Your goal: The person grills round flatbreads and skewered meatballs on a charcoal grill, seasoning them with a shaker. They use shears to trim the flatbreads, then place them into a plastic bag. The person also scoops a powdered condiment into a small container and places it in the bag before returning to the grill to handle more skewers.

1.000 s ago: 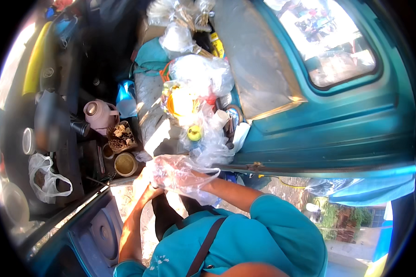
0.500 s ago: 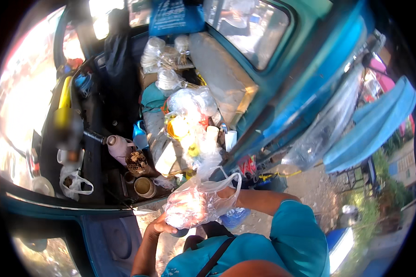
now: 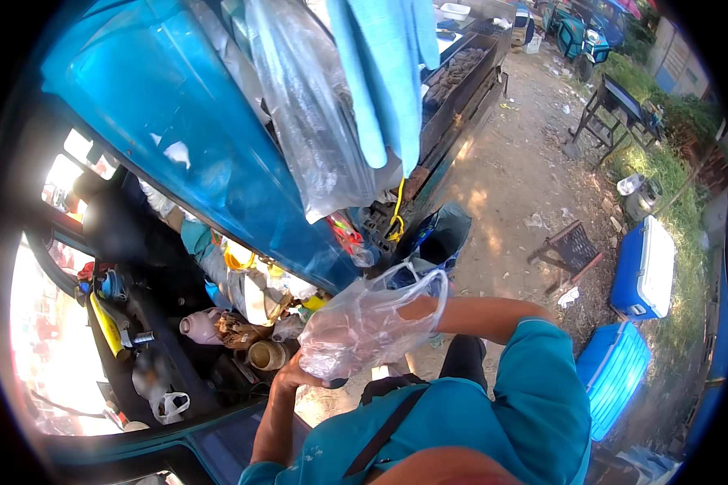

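Note:
A clear plastic carrier bag (image 3: 356, 327) is held in front of my body, its handle loop standing up at the right. My left hand (image 3: 299, 372) grips the bag's lower left side, fingers bent against the film. My right hand (image 3: 415, 309) reaches to the bag's right side at the handle; its fingers are hidden by the crumpled plastic. What the bag contains, if anything, cannot be made out. A small dark thing (image 3: 336, 383) shows under the bag beside my left hand, its kind unclear.
At left is a vehicle cab with a pink flask (image 3: 201, 326) and a round tan container (image 3: 268, 355). The blue open door (image 3: 178, 137) carries a hanging plastic sheet (image 3: 311, 121) and a light blue cloth (image 3: 384, 73). Blue coolers (image 3: 641, 267) and a small folding stool (image 3: 570, 252) stand on the ground at right.
The view has swung right, from the cab interior toward the door and the ground outside. Both hands stay at the bag, which is now in shade and looks fuller.

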Demonstrator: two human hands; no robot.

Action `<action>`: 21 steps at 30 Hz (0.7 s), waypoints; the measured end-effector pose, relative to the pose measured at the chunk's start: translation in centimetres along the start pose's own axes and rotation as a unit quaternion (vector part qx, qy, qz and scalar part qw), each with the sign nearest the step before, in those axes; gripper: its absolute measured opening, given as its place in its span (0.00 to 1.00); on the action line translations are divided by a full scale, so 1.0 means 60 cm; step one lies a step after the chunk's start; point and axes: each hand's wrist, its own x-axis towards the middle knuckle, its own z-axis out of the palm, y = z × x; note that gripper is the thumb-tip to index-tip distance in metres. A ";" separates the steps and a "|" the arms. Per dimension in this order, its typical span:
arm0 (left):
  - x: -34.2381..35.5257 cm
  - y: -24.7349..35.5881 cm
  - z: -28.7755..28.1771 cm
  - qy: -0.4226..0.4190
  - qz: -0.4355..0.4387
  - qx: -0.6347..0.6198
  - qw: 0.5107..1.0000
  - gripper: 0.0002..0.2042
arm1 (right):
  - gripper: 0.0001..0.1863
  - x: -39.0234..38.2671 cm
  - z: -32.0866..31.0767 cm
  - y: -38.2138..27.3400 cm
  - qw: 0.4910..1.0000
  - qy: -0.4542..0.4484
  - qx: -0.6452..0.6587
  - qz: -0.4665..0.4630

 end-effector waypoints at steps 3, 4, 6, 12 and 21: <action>0.083 0.003 0.026 -0.088 -0.019 -0.007 0.996 0.47 | 0.27 -0.097 -0.082 -0.014 0.999 0.020 -0.039 0.018; 0.120 0.008 0.042 -0.097 -0.022 -0.001 0.995 0.47 | 0.27 -0.128 -0.110 -0.014 0.998 0.027 -0.053 0.022; 0.186 0.019 0.084 -0.090 -0.023 0.015 0.996 0.47 | 0.28 -0.190 -0.163 -0.015 0.996 0.038 -0.073 0.029; 0.391 0.095 0.229 0.002 -0.026 0.113 0.993 0.47 | 0.29 -0.323 -0.287 0.013 0.995 0.043 -0.086 0.016; 0.598 0.104 0.298 -0.056 0.003 0.108 0.993 0.47 | 0.31 -0.456 -0.465 0.009 0.992 0.034 -0.124 0.005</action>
